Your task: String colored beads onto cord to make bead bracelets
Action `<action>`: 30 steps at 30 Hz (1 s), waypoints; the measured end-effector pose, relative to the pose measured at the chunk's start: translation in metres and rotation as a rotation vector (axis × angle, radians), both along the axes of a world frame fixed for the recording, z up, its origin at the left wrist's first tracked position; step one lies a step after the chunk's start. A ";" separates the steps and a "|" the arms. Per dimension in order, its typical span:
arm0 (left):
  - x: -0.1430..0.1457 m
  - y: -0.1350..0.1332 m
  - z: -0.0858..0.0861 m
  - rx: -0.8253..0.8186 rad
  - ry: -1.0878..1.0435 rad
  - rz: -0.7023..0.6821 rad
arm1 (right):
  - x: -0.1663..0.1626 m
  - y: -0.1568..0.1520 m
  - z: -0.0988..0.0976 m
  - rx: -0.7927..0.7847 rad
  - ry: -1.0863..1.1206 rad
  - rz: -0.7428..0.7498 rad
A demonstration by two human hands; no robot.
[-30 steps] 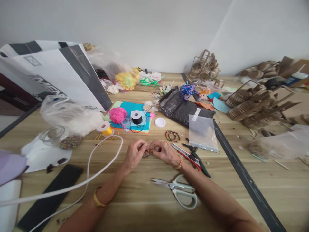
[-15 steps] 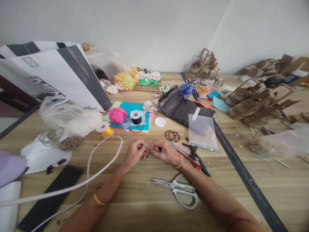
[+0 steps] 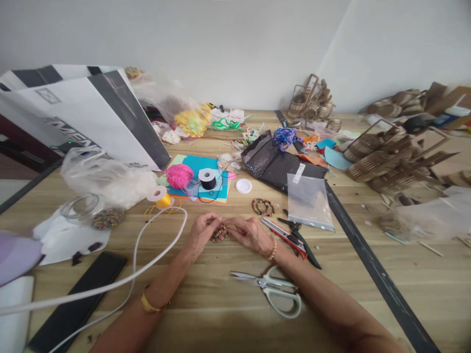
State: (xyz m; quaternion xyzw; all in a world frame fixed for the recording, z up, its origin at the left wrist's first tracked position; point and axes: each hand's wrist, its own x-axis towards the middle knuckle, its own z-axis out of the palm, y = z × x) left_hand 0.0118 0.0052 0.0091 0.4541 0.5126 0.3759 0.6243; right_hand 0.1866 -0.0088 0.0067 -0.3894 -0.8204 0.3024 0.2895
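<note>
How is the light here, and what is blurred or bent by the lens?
Head view: soft, even light, no glare, a faint shadow beneath the forearms; head view: the wide lens stretches the table and smears the clear bag at the right edge; head view: the bead strand pinched by left hand and right hand is too small for detail.

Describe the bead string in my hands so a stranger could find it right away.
On the wooden table, look just beyond the scissors, where the left hand and right hand meet. The bead string is the short multicoloured strand pinched between them. Unlike the bracelets beside the clear bag farther back, it is held, not lying loose.
</note>
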 end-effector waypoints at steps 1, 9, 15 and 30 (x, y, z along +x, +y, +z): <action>0.000 0.000 -0.001 -0.005 -0.003 0.001 | 0.000 0.000 0.000 -0.008 0.009 0.017; 0.001 -0.001 -0.001 -0.029 0.013 0.023 | 0.002 0.001 -0.001 0.046 -0.001 0.029; 0.001 -0.002 -0.002 -0.029 -0.014 -0.012 | 0.001 0.000 -0.003 0.105 -0.036 -0.005; -0.001 -0.006 0.003 -0.106 -0.037 -0.277 | 0.001 0.000 -0.011 0.115 -0.052 0.002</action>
